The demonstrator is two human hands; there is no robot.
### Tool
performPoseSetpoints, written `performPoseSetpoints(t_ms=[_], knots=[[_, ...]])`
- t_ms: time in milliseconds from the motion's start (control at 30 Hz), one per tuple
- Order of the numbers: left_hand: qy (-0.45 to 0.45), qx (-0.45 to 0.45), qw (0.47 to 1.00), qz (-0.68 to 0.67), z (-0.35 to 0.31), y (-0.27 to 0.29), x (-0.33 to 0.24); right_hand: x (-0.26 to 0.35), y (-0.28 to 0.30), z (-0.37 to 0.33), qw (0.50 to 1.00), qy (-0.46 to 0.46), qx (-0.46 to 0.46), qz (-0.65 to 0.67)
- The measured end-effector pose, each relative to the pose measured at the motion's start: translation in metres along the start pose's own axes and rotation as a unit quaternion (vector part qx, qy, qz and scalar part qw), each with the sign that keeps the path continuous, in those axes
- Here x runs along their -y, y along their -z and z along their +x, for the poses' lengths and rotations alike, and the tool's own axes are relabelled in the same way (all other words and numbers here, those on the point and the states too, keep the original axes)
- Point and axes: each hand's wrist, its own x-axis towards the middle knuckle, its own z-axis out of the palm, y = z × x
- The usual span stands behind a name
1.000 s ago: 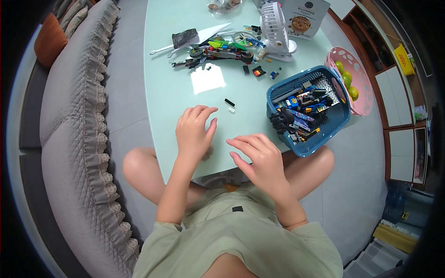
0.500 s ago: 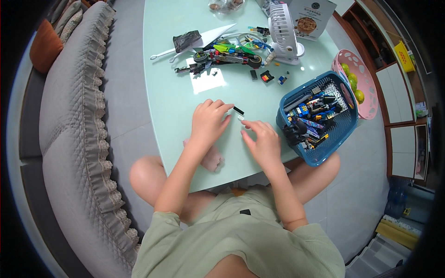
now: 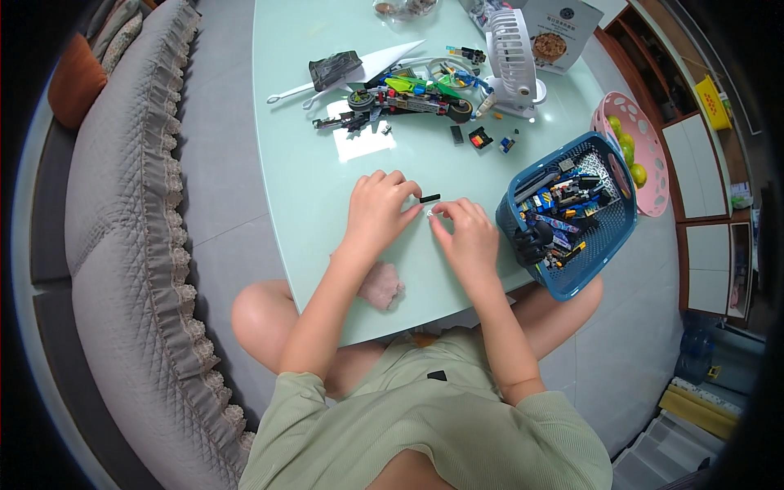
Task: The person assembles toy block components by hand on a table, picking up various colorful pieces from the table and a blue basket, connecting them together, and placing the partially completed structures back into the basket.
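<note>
My left hand [image 3: 381, 211] is above the pale glass table [image 3: 318, 237], fingers curled, with a narrow black toy brick [image 3: 430, 198] at its fingertips. Close by on the right, my right hand [image 3: 468, 241] pinches a tiny white toy piece [image 3: 430, 212] between thumb and forefinger. The two pieces are near each other but look apart. Under my left wrist lies a crumpled pink cloth [image 3: 380, 286]. To the right of my right hand stands a blue basket [image 3: 563, 287] full of loose building bricks.
A part-built brick motorcycle [image 3: 408, 100] lies farther back, several loose bricks [image 3: 480, 138] beside it. Behind are a white fan [image 3: 512, 61], a printed box [image 3: 559, 37] and a dark packet [image 3: 335, 71]. A pink fruit basket [image 3: 651, 192] is at far right; a grey sofa [image 3: 122, 237] flanks the left.
The black brick has turned from slanting to nearly level. My right hand's fingers have closed in on the white piece. The whole view has shifted slightly.
</note>
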Motion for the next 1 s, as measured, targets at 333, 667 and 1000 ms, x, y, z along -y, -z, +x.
performPoseSetpoints(t_ms=[333, 667, 1000], knots=[[0.036, 0.009, 0.999, 0.005, -0.024, 0.028, -0.013, 0.024, 0.030, -0.026, 0.999, 0.028, 0.005, 0.033], [0.041, -0.086, 0.995, -0.038, -0.021, 0.070, -0.085, 0.038, 0.108, -0.052, 0.991, 0.073, -0.032, 0.104], [-0.076, -0.095, 0.985, -0.126, 0.018, 0.051, -0.163, -0.009, 0.174, -0.057, 0.983, -0.031, -0.161, 0.088]])
